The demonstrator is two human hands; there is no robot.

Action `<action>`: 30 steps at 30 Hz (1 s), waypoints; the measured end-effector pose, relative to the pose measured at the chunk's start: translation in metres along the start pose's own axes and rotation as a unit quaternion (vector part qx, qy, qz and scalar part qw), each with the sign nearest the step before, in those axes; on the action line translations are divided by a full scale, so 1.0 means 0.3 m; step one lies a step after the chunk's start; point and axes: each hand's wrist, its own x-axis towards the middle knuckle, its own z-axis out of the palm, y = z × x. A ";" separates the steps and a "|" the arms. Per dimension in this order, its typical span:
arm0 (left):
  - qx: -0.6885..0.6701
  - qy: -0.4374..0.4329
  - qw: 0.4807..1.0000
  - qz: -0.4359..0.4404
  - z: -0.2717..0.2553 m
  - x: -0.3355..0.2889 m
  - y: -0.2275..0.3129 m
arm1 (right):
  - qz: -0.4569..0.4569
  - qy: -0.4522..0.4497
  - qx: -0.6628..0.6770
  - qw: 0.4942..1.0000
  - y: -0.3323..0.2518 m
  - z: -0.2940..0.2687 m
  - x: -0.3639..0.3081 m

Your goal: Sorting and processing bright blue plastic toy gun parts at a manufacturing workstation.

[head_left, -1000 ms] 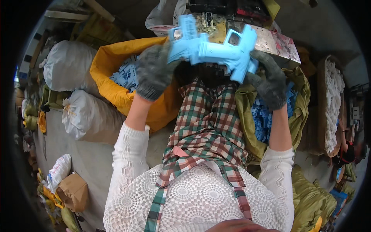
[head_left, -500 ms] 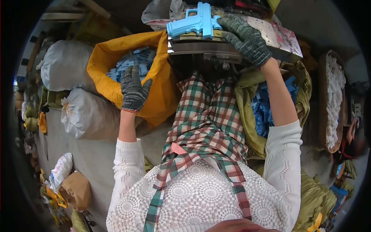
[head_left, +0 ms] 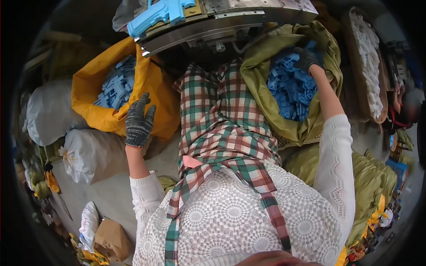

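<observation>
My left hand (head_left: 140,122), in a grey knitted glove, hovers at the near rim of a yellow sack (head_left: 100,116), fingers apart and nothing in them. Light blue plastic pieces (head_left: 117,86) fill that sack. On the right, my gloved right hand (head_left: 307,60) reaches into an olive-green sack (head_left: 257,86), over a heap of blue plastic pieces (head_left: 288,91). Its fingers are dark and partly hidden, so their grip is unclear. A light blue toy pistol (head_left: 162,15) lies on its side on the metal workbench (head_left: 204,33) ahead, beyond both hands.
White stuffed sacks (head_left: 95,155) lie at the left. A brown paper bag (head_left: 112,239) stands on the floor at lower left. To the far right is a long box of white pieces (head_left: 367,62). Folded olive sacks (head_left: 355,186) lie beside my right arm.
My right hand has left the toy pistol on the bench and moved down into the olive-green sack. My left hand has drawn back toward me from over the yellow sack. The view has shifted.
</observation>
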 end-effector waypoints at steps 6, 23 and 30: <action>-0.075 0.011 0.997 0.030 0.034 0.030 0.092 | 0.038 0.030 -0.048 0.998 0.016 0.222 0.083; -0.289 -0.206 0.934 0.035 0.196 0.095 0.340 | 0.262 0.088 0.412 0.868 -0.089 0.335 -0.482; -0.612 -0.246 0.751 -0.039 0.284 0.102 0.571 | 0.025 0.418 0.388 0.821 -0.492 0.011 -0.700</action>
